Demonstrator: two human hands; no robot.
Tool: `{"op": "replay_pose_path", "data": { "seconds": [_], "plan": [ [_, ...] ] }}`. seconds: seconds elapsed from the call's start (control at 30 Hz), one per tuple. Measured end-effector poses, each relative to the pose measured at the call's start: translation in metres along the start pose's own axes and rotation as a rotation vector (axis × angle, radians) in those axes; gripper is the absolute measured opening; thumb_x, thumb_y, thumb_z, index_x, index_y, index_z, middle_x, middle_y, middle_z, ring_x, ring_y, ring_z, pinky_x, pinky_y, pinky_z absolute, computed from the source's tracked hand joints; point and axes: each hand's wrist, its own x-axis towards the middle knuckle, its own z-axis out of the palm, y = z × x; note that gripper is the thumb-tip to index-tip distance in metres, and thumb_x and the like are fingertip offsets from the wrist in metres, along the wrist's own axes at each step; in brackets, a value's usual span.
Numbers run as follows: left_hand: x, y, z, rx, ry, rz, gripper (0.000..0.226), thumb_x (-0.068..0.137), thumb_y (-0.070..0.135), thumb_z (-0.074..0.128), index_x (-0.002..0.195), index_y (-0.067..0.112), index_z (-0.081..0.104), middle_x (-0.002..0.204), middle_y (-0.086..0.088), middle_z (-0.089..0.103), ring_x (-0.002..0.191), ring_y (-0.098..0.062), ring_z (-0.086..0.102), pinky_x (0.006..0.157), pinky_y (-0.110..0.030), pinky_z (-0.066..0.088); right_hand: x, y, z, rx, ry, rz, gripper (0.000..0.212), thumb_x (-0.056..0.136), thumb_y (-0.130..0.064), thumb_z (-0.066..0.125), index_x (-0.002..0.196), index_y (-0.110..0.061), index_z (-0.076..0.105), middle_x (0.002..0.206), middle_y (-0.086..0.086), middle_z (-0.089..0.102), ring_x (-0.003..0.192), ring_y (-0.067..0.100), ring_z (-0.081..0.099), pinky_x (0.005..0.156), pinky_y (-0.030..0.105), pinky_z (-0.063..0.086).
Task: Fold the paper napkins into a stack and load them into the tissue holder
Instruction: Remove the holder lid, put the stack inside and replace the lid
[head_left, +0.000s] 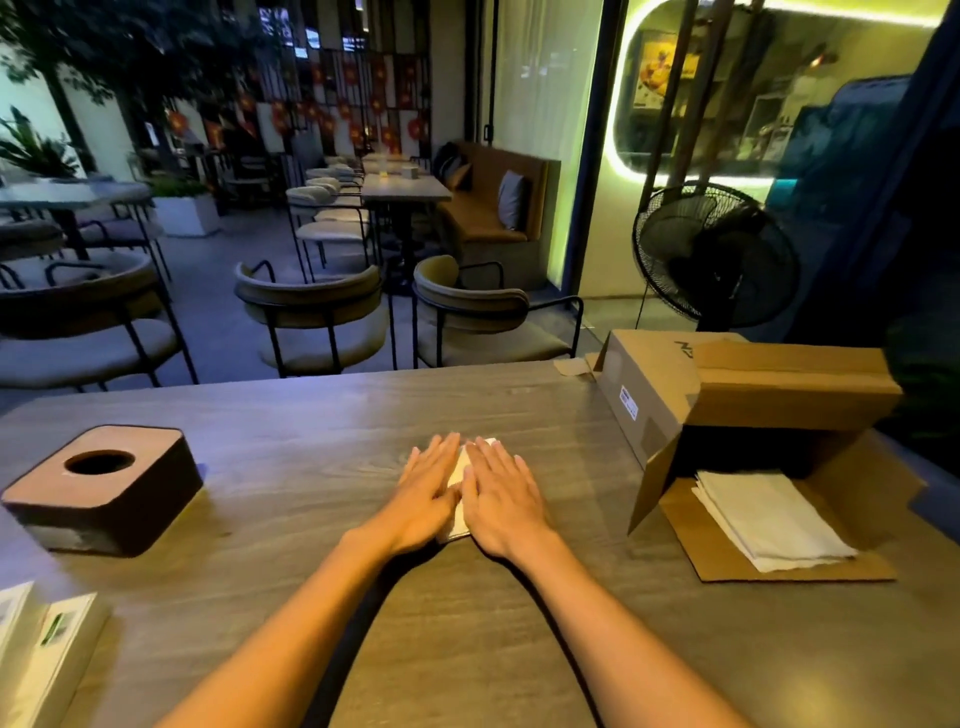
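Observation:
A white folded napkin (459, 474) lies at the middle of the wooden table (322, 415), mostly covered by my hands. My left hand (427, 493) and my right hand (501, 499) press flat on it side by side, fingers straight. A dark square tissue holder (104, 488) with a round hole in its top stands at the table's left. A pile of white napkins (769, 519) lies on the flap of an open cardboard box (748, 395) at the right.
Two white standing cards (47, 649) sit at the near left corner. Beyond the table's far edge stand chairs (311, 317) and a black floor fan (714, 254). A glass wall runs along the right.

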Motion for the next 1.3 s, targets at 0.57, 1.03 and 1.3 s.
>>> {"op": "replay_pose_path", "data": {
  "seconds": [0.57,1.03,1.3],
  "plan": [
    [-0.147,-0.099,-0.140,0.491,0.511,-0.724,0.067,0.094,0.039,0.058,0.150,0.012,0.031,0.153,-0.016,0.034,0.142,-0.039,0.028,0.118,-0.061,0.019,-0.030,-0.008,-0.003,-0.012,0.402,-0.113,0.077,0.097,-0.075,0.016,0.163,-0.037,0.005,0.172,-0.002,0.007,0.158,0.020,0.011,0.127,0.046,0.012],
    [-0.151,-0.007,-0.064,-0.076,0.587,-0.045,0.062,0.072,0.053,0.074,0.126,0.039,0.047,0.157,0.004,0.024,0.143,-0.021,0.028,0.113,-0.042,0.031,-0.071,-0.107,-0.020,0.067,0.262,-0.507,0.036,0.104,-0.048,0.043,0.130,-0.030,0.060,0.136,-0.011,0.057,0.126,0.011,0.048,0.112,0.034,0.036],
    [-0.158,0.024,-0.011,-0.263,0.690,-0.344,0.109,0.077,0.042,0.075,0.154,0.037,-0.002,0.148,0.008,0.021,0.131,-0.025,0.043,0.107,-0.048,0.042,-0.075,-0.151,-0.011,-0.086,0.109,-0.230,0.040,0.102,-0.047,0.049,0.127,-0.016,0.051,0.125,0.013,0.061,0.124,0.035,0.045,0.104,0.047,0.037]
  ]
}}
